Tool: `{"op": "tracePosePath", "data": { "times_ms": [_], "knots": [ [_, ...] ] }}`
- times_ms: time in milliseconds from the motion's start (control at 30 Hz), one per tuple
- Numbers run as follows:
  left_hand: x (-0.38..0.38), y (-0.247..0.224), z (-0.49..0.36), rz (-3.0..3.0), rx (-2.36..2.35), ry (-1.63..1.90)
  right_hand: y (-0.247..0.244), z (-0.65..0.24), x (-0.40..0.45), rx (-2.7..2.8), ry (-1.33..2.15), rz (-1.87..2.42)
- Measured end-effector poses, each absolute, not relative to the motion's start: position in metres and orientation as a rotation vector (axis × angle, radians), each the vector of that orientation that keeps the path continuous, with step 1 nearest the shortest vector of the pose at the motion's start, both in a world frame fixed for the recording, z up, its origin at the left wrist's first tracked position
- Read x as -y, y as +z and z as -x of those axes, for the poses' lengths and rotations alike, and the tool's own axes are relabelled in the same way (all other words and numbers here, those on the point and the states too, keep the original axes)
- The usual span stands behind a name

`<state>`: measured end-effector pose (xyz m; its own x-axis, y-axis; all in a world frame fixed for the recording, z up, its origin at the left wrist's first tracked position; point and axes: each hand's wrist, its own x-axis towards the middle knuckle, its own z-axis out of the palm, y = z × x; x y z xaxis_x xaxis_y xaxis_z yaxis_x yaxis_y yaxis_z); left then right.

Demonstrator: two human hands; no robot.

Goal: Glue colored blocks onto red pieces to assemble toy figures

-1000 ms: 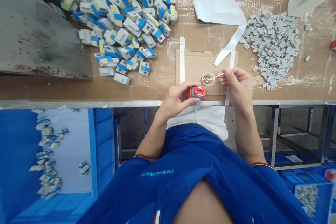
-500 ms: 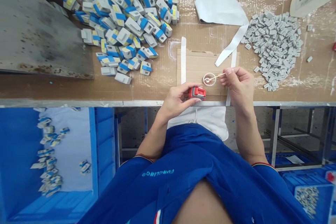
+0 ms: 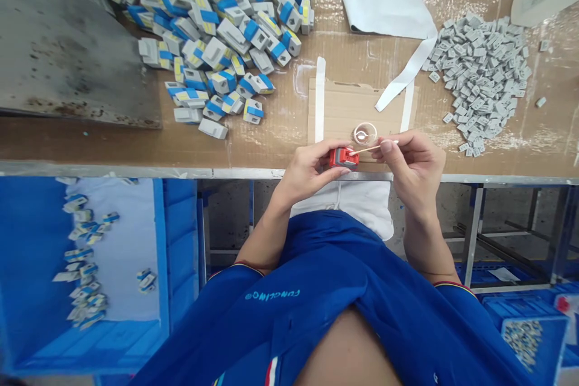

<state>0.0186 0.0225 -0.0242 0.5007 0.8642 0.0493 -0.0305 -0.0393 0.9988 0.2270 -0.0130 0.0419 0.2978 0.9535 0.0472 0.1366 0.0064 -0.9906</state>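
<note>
My left hand (image 3: 312, 170) holds a small red and grey block (image 3: 344, 157) between thumb and fingers, just above the table's front edge. In my right hand (image 3: 414, 172) a thin cotton swab (image 3: 367, 149) is pinched, and its tip touches the top of the red block. Right behind the block stands a small round clear dish (image 3: 364, 134) on a piece of cardboard (image 3: 339, 102) fixed with white strips.
Grey blocks with blue and yellow bands (image 3: 226, 30) are heaped at the left. Small grey pieces (image 3: 484, 72) lie at the right, beside a white cloth (image 3: 389, 6). A metal sheet (image 3: 67, 54) covers the far left; a blue crate (image 3: 160, 253) stands below the table.
My right hand has brought the swab from the dish to the red block. My left hand still grips the block. The view has shifted slightly.
</note>
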Motion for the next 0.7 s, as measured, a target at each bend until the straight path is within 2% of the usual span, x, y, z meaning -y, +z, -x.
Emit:
{"op": "tracePosePath", "data": {
  "times_ms": [700],
  "knots": [
    [-0.0233, -0.0273, -0.0194, -1.455, -0.760, 0.882, 0.0372, -0.2246, 0.0098, 1.161, 0.896, 1.355]
  ]
}}
